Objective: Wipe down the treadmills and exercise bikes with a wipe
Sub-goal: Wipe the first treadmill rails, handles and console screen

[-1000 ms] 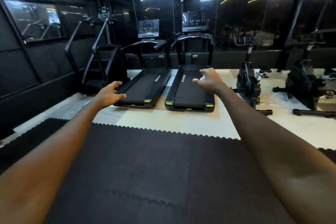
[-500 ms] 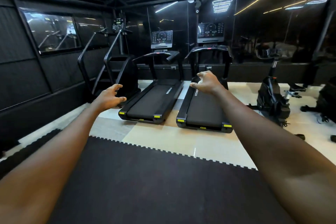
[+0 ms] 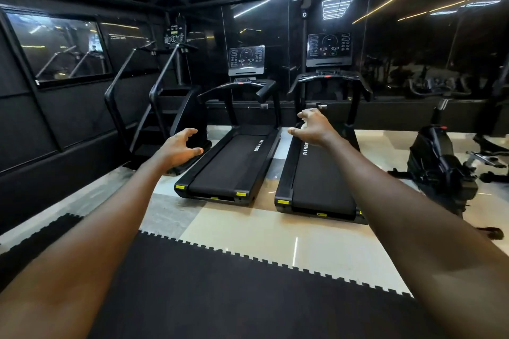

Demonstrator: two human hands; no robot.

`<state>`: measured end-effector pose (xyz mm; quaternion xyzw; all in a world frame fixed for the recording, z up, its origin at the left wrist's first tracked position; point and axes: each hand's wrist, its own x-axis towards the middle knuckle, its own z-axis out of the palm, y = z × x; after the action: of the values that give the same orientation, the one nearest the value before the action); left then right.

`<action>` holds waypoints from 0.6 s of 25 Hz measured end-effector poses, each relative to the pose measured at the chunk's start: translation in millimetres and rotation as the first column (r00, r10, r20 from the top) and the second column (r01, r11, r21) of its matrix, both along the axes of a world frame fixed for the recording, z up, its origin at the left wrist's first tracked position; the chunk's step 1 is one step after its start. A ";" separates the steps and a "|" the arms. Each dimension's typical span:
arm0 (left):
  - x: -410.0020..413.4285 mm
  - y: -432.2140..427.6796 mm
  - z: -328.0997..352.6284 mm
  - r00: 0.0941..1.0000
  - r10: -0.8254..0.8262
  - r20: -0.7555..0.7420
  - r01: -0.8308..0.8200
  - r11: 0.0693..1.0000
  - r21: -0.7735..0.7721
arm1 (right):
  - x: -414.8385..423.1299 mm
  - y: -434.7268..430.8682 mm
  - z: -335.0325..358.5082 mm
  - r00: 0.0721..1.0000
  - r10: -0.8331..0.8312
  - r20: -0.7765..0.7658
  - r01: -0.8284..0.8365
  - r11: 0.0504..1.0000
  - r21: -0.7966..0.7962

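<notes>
From the head camera, both arms reach forward over the black foam mat (image 3: 220, 297). The left hand (image 3: 176, 150) and right hand (image 3: 312, 126) have their fingers spread and loosely curved, gripping nothing. Two treadmills stand side by side on the pale tiled floor (image 3: 261, 226): the left treadmill (image 3: 228, 165) and the right treadmill (image 3: 319, 181). An exercise bike (image 3: 440, 162) stands to their right, a stair climber (image 3: 165, 107) to their left.

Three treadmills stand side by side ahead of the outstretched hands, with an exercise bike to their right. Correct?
No, two treadmills, not three: the head view shows the left treadmill and right treadmill side by side ahead of the left hand and right hand, with the exercise bike to their right.
</notes>
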<state>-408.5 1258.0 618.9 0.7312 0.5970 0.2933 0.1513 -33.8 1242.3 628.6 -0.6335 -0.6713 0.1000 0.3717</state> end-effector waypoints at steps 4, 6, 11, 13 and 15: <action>-9.0 109.9 6.1 1.000 0.007 -0.018 -0.007 1.000 0.020 | -3.5 111.9 0.3 1.000 0.016 0.009 -0.017 1.000 0.010; -12.5 166.7 9.6 1.000 0.012 -0.025 -0.011 0.999 0.044 | -4.1 169.1 2.4 1.000 0.020 0.012 -0.020 0.999 0.042; -14.6 313.7 23.0 0.999 0.028 -0.032 -0.027 0.998 0.048 | -4.6 320.0 10.0 1.000 0.003 0.029 -0.004 1.000 0.019; -20.9 368.1 27.4 0.999 0.027 -0.028 -0.025 0.998 0.055 | -7.9 376.8 15.4 1.000 -0.003 0.028 0.003 1.000 0.024; -30.8 417.9 27.2 0.999 0.029 -0.029 -0.028 0.998 0.053 | -17.8 429.1 16.6 0.999 0.003 0.034 -0.004 1.000 0.025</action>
<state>-439.3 1675.9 646.1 0.7307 0.6016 0.3000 0.1189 -51.6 1671.4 645.2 -0.6291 -0.6799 0.0816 0.3679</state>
